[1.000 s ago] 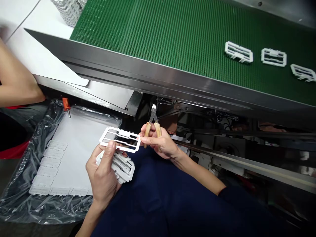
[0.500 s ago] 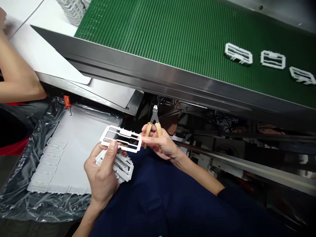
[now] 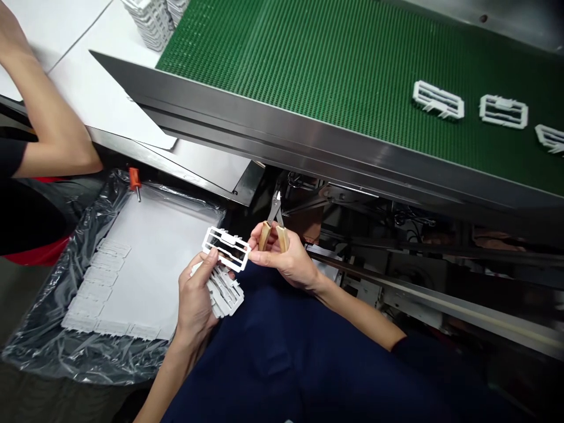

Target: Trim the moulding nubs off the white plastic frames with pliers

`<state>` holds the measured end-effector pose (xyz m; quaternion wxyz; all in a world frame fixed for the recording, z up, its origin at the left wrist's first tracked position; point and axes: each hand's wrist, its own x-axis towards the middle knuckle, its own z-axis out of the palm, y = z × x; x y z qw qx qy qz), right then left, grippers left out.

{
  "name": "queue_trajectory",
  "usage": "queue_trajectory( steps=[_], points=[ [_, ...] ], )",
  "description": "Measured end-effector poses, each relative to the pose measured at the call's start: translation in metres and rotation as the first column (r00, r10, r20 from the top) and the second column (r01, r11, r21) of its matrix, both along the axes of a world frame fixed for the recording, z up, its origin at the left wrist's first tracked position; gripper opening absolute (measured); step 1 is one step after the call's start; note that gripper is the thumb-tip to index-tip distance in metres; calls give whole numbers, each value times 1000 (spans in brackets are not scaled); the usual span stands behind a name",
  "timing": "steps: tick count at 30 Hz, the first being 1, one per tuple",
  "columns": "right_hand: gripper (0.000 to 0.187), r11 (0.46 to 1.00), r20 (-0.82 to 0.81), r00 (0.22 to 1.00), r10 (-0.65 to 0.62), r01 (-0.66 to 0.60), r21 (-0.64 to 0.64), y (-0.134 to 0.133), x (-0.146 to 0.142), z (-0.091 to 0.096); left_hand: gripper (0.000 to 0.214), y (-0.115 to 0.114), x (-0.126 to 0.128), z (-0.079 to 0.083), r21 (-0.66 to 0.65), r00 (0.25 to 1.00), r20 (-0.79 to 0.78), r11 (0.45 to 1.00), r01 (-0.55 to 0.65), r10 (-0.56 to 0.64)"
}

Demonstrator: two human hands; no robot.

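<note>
My left hand (image 3: 197,294) is closed around a stack of white plastic frames (image 3: 225,292). Its thumb presses on one more white plastic frame (image 3: 224,258), which lies above the stack with its slots showing. In my right hand (image 3: 288,255) is a pair of side cutters (image 3: 275,208) with tan handles, jaws pointing away from me. The right thumb and a finger also touch the right end of that upper frame. Part of the stack is hidden by the left fingers.
A green conveyor belt (image 3: 308,70) with a metal side carries several white frames. At left, a bag-lined box (image 3: 145,235) holds rows of frames and an orange-handled tool (image 3: 134,179). A co-worker's arm (image 3: 57,117) rests on the white table (image 3: 110,100), near stacked frames (image 3: 150,23).
My left hand has moved right and slightly up, bringing the upper frame closer to my right hand. The camera view has shifted a little, and the co-worker's arm shows more.
</note>
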<state>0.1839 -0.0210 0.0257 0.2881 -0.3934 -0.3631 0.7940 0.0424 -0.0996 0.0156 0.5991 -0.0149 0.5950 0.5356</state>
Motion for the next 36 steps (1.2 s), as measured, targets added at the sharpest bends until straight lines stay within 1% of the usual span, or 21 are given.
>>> queue_trajectory(
  steps=[3,6,9,15,22,27,29,30,32,34,36],
  points=[
    [41,1000,25,1000,11,-11,8,0,-1,3,18,-1,-1,-5,-8,999,51,1000,11,-10],
    [42,1000,46,999,10,-10,9,0,-1,6,16,0,-1,-7,-26,996,84,1000,-3,5],
    [42,1000,50,999,5,-7,21,0,-2,8,16,2,0,-9,-40,994,106,999,-18,22],
    [41,999,70,998,12,-15,43,0,-3,9,17,3,0,-9,-38,987,163,999,2,5],
    [38,997,69,997,19,-24,70,-1,-4,11,17,3,0,-11,-56,984,178,998,-6,16],
    [40,995,71,997,23,-29,94,-2,-5,11,18,3,2,-14,-55,986,165,998,-7,16],
    [39,993,93,995,34,-44,110,0,-2,10,17,2,3,-12,-29,995,102,1000,1,2],
    [37,990,124,991,49,-64,126,2,0,9,18,1,3,-11,-14,999,44,1000,5,-4],
    [31,975,243,966,91,-136,177,7,5,8,20,-2,5,-8,15,994,-111,1000,22,-20],
    [24,943,391,914,110,-220,249,12,9,5,23,-5,6,-7,39,959,-276,996,77,-63],
    [19,906,468,874,126,-294,305,16,11,1,25,-8,7,-7,48,901,-405,981,190,-154]
  ],
)
